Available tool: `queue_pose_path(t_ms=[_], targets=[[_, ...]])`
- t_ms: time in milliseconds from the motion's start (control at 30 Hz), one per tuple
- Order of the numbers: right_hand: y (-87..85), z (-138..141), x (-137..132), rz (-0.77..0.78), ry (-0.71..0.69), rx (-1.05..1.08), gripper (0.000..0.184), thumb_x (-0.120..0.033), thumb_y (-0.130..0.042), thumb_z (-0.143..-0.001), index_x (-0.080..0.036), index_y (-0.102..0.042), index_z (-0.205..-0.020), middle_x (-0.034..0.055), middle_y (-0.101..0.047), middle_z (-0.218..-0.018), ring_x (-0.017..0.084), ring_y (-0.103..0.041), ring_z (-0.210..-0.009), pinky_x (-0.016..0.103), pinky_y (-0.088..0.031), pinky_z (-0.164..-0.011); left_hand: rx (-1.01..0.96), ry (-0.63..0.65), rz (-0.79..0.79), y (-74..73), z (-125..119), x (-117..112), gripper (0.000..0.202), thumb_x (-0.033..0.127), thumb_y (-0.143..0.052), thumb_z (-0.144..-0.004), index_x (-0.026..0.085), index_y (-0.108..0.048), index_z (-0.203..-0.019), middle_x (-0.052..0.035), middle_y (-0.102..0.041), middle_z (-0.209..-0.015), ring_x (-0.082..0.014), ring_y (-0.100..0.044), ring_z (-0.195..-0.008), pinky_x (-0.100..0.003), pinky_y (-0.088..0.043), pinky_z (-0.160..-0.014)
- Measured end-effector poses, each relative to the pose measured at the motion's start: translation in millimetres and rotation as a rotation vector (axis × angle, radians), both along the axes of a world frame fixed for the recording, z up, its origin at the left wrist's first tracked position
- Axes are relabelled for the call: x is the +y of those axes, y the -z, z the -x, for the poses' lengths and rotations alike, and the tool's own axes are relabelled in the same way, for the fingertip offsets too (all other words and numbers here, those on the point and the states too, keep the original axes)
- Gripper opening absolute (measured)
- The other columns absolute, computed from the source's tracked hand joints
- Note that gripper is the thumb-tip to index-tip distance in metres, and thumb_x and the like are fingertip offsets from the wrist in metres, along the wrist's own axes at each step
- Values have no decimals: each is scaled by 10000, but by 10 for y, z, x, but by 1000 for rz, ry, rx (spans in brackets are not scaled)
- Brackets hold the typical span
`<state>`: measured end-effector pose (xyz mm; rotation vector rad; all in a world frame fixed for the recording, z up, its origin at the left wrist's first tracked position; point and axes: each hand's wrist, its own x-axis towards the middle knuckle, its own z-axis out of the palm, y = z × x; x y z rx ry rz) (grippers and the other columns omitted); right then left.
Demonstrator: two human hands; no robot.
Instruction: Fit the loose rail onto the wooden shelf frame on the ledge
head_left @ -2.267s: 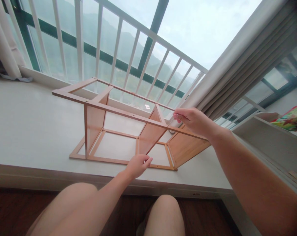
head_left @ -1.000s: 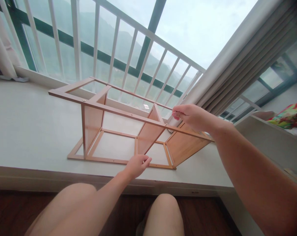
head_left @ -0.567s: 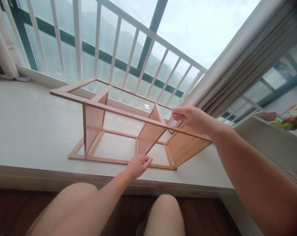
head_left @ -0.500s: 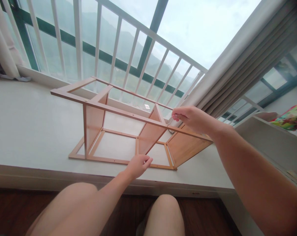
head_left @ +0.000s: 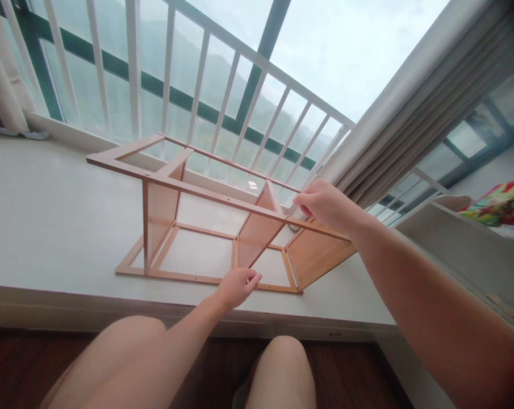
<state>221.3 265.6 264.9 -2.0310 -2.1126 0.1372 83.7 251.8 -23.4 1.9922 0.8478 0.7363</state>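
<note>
A wooden shelf frame [head_left: 205,193] lies on its side on the white window ledge, its three board panels standing between a lower and an upper side frame. My right hand [head_left: 318,201] is closed in a pinch just over the upper side frame, near the middle panel [head_left: 263,224]. What its fingers hold, if anything, is hidden. Lower down, my left hand [head_left: 238,287] is closed by the front rail of the bottom side frame. Its thumb and finger are pressed together, and anything between them is too small to make out. A round metal fitting [head_left: 147,174] shows in the upper rail.
White railings [head_left: 197,79] and a window stand behind the ledge [head_left: 61,216]. A grey-beige curtain [head_left: 393,108] hangs at the right, near my right arm. Farther right, a colourful bag [head_left: 501,201] lies on a white cabinet. My knees are below the ledge's front edge.
My right hand has turned slightly and lifted a little, with its fingers curled in more. My left hand stays nearly in place. The whole view has shifted a little.
</note>
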Motion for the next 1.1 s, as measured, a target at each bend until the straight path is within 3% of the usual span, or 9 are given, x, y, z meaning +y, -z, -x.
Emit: queue_pose_path(t_ms=[100,233,433,600,800,1100], targets=[[34,46,46,-7,95,18,319,-281,-515,-715,-176,-454,-419,-5,-339,-352,106,-351,-372,296,-245,-432,-7,7,-5,-3,-1,-5,455,427,-363,-949,175,-547,-618,15,-534,-536,-117,-487,-543,-239,-293,-563],[48,23,58,-53,130,-122,298,-286,-513,-730,-180,-452,-458,-6,-359,-408,96,-324,-387,302,-221,-432,-3,8,-13,-37,17,-7,454,419,-361,-949,174,-545,-614,14,-529,-535,-117,-484,-546,-241,-293,-567],[-68,-34,0,-41,35,-220,344,-318,-492,-809,-192,-405,-501,-18,-338,-455,97,-290,-432,319,-198,-469,4,2,-11,-59,50,-3,460,426,-361,-950,174,-550,-615,9,-530,-533,-122,-488,-555,-242,-292,-568],[-187,-84,-31,53,-171,-237,383,-397,-441,-900,-190,-468,-579,-7,-450,-526,116,-379,-508,310,-260,-531,7,-10,-20,-59,67,-1,464,427,-361,-950,173,-547,-609,7,-532,-537,-123,-485,-555,-245,-293,-571],[-104,-180,-20,71,-269,-289,298,-351,-396,-936,-195,-505,-706,20,-595,-698,133,-482,-619,295,-293,-586,2,-5,-24,-42,60,-5,474,441,-352,-951,176,-555,-615,5,-531,-533,-129,-489,-559,-246,-300,-574],[-9,-189,-50,16,-295,-199,254,-305,-376,-936,-198,-533,-766,8,-590,-707,131,-455,-634,286,-308,-619,12,-4,-12,-46,45,-12,463,430,-357,-951,176,-553,-617,8,-533,-535,-122,-487,-548,-239,-296,-562]])
